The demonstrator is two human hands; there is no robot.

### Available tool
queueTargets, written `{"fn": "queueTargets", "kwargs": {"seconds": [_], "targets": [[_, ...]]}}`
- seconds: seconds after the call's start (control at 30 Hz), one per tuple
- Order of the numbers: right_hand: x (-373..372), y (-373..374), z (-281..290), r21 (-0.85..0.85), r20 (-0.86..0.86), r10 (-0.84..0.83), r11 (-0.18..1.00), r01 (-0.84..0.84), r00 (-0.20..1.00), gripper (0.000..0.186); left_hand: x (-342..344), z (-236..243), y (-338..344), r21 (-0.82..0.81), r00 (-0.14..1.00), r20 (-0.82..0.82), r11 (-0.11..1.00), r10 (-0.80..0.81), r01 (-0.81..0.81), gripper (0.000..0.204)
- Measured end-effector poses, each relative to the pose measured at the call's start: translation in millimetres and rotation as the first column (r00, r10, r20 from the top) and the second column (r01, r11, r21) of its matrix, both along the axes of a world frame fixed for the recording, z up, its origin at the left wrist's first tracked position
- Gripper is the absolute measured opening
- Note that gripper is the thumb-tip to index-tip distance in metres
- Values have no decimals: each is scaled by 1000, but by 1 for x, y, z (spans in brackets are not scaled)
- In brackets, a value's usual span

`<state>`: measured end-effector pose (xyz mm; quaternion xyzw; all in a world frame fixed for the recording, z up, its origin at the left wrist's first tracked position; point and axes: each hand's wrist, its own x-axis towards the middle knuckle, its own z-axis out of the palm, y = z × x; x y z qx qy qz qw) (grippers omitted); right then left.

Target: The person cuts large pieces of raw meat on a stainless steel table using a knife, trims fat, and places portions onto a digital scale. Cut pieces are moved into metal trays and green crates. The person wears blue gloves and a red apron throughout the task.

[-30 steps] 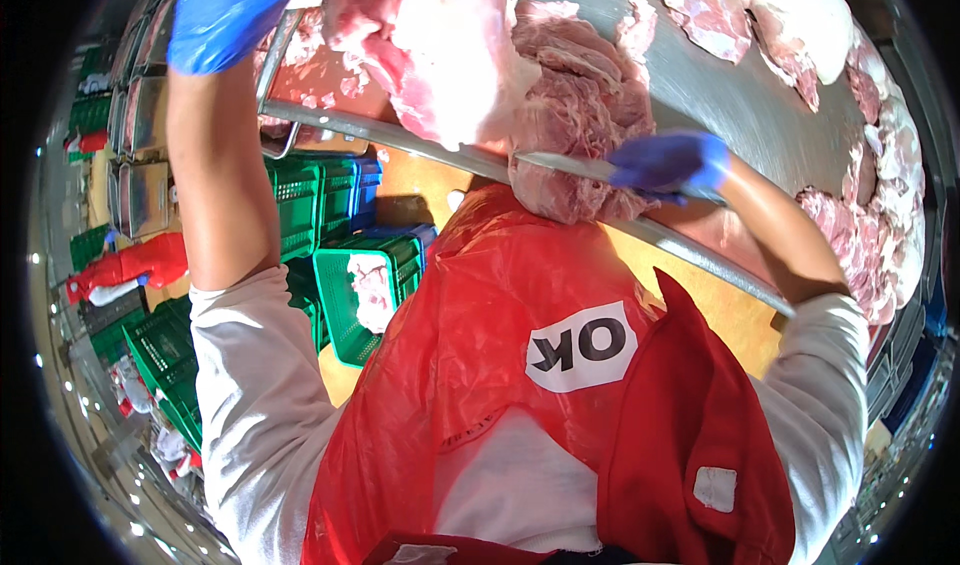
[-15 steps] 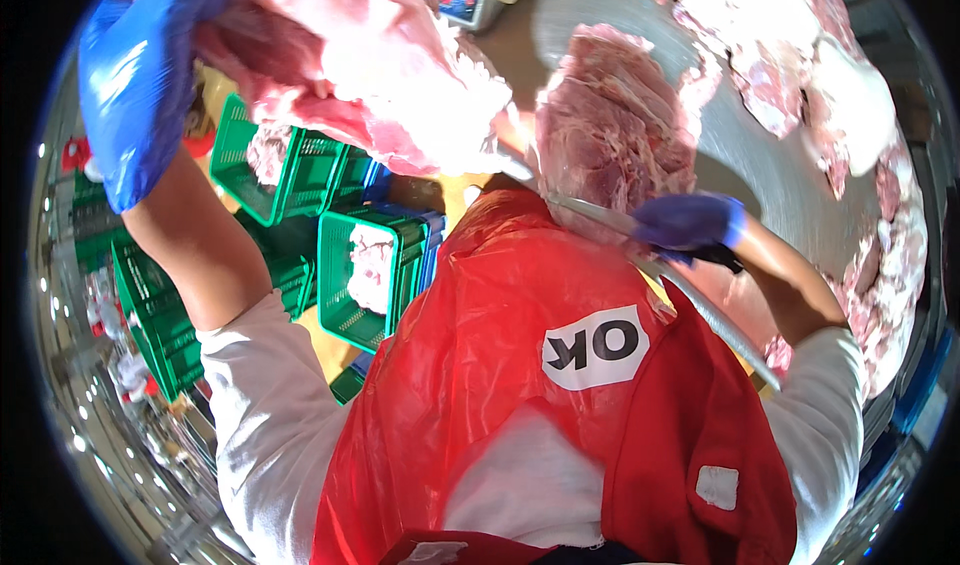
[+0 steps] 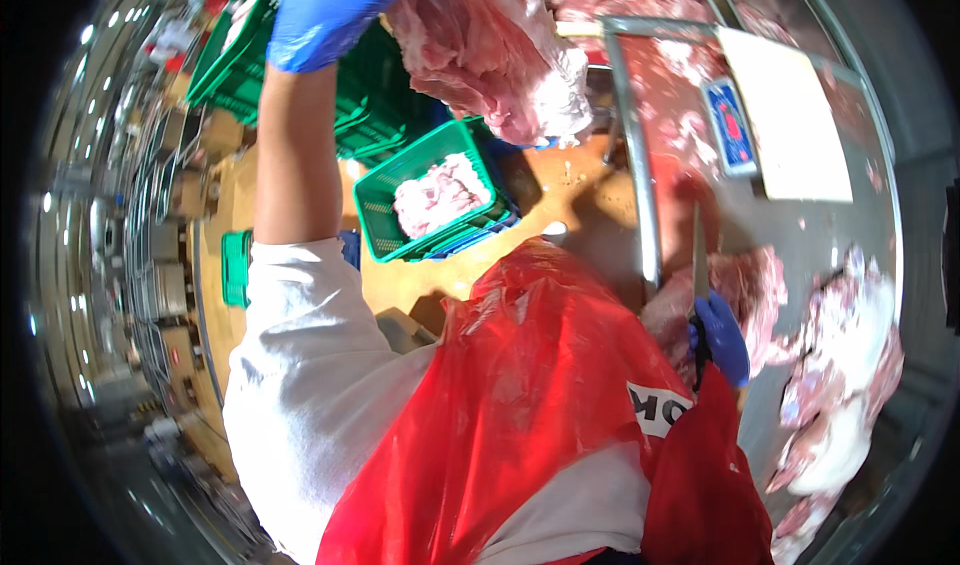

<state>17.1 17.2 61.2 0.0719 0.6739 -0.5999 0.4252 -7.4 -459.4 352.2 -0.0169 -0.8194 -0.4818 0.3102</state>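
My left hand point(image 3: 335, 10), in a blue glove, holds up a large slab of raw meat point(image 3: 475, 50) at the top of the view. Its fingers are partly cut off by the picture's edge. The slab hangs in the air over the gap between the green crates and the metal table. At the right, my right hand point(image 3: 724, 340), gloved in darker blue, grips a knife point(image 3: 699, 250) by its black handle, blade pointing away from me. Just beyond that hand, another cut of meat point(image 3: 757, 275) lies on the metal table point(image 3: 785, 227).
A green crate point(image 3: 372, 210) with pale meat pieces stands below the slab, beside more stacked green crates point(image 3: 378, 95). On the table are a blue scale point(image 3: 731, 130), a white board point(image 3: 795, 115) and fatty meat cuts point(image 3: 845, 365). A raised metal rim point(image 3: 640, 175) edges the table.
My view has turned left, so the table now sits further right. The slab in my left hand has swung away from the table. My right hand still holds the knife, its blade now pointing away.
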Motion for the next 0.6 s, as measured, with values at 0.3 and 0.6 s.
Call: {"fn": "queueTargets", "kwargs": {"seconds": [0.3, 0.6], "targets": [[-44, -24, -17, 85, -111, -68, 993, 78, 991, 17, 61, -72, -185, -310, 935, 162, 916, 315, -254, 9], [-53, -28, 8, 357, -207, -324, 853, 380, 923, 24, 92, -376, -113, -712, 690, 681, 438, 244, 548, 43]]}}
